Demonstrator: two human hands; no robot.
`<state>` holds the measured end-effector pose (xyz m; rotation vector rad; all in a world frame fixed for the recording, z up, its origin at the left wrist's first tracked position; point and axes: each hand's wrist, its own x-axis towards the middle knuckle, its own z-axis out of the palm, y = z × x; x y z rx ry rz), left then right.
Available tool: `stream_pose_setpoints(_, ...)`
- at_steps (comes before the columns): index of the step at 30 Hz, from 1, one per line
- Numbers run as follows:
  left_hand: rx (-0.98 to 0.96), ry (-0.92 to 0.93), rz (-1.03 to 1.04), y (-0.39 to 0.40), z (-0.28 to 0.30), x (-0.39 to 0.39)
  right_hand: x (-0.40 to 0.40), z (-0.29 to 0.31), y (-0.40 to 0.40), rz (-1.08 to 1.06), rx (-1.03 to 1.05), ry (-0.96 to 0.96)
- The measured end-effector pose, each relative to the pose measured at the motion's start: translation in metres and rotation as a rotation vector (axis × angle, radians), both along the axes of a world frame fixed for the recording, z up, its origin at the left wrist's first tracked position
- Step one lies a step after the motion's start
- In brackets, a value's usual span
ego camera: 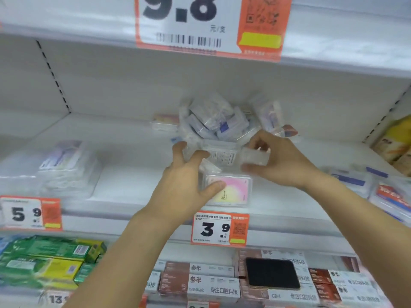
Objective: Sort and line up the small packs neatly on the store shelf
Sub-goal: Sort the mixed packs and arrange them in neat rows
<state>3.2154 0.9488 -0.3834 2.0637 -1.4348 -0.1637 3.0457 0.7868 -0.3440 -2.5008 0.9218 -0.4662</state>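
A loose heap of small clear packs point(219, 123) lies at the back middle of the white shelf point(124, 174). In front of it a clear pack with a pink and yellow card point(233, 192) lies flat near the shelf's front edge. My left hand point(186, 185) rests beside it, thumb touching its left side, fingers reaching up to a clear pack with a printed label point(222, 153). My right hand point(282, 162) pinches a small clear pack point(254, 156) between thumb and fingers, just above the pink pack.
A stack of white packs point(66, 170) stands at the shelf's left, and blue and red packs point(382, 192) at the right. Price tags point(219, 228) hang on the shelf edge. Below are green boxes point(49, 258) and brown-white boxes point(213, 283) with a black item point(272, 273) on them.
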Motion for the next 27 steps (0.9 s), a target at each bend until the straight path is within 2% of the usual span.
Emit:
stream_pose_setpoints(2,0.028,-0.069,0.008,0.000,0.000,0.001,-0.009,0.006,0.006,0.083,0.079,0.094)
stream_pose_setpoints(3,0.038,-0.117,0.012,0.000,-0.001,0.002,-0.012,0.012,0.006,0.093,0.140,0.074)
stream_pose_setpoints(5,0.053,-0.143,0.017,0.002,-0.002,0.003,-0.012,0.021,-0.004,0.043,0.199,-0.126)
stream_pose_setpoints(6,0.063,-0.124,0.016,0.002,-0.003,0.003,-0.009,0.025,-0.012,-0.024,0.109,-0.223)
stream_pose_setpoints(8,0.080,-0.096,0.005,0.001,-0.005,0.001,0.004,0.030,-0.031,-0.133,-0.149,-0.256)
stream_pose_setpoints(11,0.074,-0.135,-0.002,0.001,-0.007,-0.002,0.037,0.028,-0.046,-0.061,-0.307,-0.006)
stream_pose_setpoints(14,0.085,-0.143,0.000,0.000,-0.005,-0.001,0.069,0.021,-0.051,-0.178,-0.512,0.368)
stream_pose_setpoints(17,0.092,-0.148,0.002,0.001,-0.004,-0.004,0.092,0.022,-0.054,-0.239,-0.442,0.478)
stream_pose_setpoints(21,0.114,-0.142,-0.053,0.001,-0.001,-0.003,0.104,0.025,-0.047,-0.153,-0.423,0.349)
stream_pose_setpoints(27,0.089,0.003,-0.115,0.005,0.004,0.009,0.097,0.017,-0.031,-0.043,-0.415,0.091)
